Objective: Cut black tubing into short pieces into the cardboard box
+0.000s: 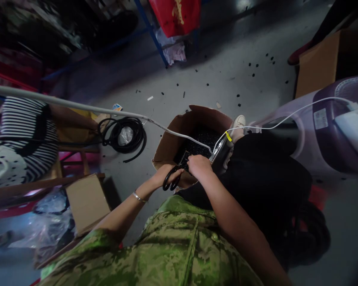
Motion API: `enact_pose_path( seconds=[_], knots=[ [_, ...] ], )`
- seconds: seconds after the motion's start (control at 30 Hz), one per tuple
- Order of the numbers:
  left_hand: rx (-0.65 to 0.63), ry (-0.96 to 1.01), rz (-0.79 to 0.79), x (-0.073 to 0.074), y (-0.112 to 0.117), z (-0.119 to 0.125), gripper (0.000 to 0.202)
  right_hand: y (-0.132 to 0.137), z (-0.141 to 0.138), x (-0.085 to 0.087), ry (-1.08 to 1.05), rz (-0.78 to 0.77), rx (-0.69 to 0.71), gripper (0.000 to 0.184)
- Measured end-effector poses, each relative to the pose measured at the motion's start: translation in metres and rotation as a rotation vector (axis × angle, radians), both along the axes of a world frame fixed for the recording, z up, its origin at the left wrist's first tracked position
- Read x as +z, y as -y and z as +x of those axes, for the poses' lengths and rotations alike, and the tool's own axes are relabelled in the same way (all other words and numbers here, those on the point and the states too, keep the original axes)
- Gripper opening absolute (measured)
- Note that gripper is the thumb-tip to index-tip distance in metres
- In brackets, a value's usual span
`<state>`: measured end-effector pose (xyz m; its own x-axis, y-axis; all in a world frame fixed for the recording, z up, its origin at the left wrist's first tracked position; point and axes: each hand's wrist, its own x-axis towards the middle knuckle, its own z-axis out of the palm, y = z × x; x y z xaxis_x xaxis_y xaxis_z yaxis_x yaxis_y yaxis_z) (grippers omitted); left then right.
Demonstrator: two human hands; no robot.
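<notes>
Above the near side of an open cardboard box (168, 139), my two hands come close together. My left hand (162, 174) is closed on a black looped thing (167, 183); its two loops hang by the palm, and I cannot make out its kind. The fingers of my right hand (200, 165) are pinched against a small dark, shiny piece (184, 159) just beyond the left fingertips. Inside the box lies a heap of small black bits (199, 141). A white cable (179, 134) runs down to a silvery item (217, 149) beside my right hand.
A coil of black cable (123, 135) lies on the floor to the left. A person in striped clothing (26, 135) sits there. At right stands a purple-and-white plastic chair (328, 119), with a cardboard carton (316, 63) behind it. Small black scraps (253, 74) dot the floor.
</notes>
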<state>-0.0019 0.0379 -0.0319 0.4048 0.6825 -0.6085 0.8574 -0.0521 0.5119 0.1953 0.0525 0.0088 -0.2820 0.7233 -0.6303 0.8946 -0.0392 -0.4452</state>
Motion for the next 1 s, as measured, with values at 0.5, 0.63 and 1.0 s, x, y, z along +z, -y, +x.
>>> enact_pose_path(
  seconds=[0.5, 0.63, 1.0],
  knots=[
    [0.056, 0.154, -0.090, 0.005, -0.001, 0.000, 0.041, 0.000, 0.011, -0.004, -0.199, 0.092, -0.310, 0.033],
    [0.015, 0.155, -0.063, 0.007, 0.001, 0.004, 0.038, 0.001, 0.012, -0.001, -0.168, 0.079, -0.308, 0.033],
    [-0.109, 0.094, 0.108, 0.001, -0.001, -0.003, 0.034, 0.003, 0.007, 0.001, -0.088, 0.085, -0.188, 0.031]
  ],
)
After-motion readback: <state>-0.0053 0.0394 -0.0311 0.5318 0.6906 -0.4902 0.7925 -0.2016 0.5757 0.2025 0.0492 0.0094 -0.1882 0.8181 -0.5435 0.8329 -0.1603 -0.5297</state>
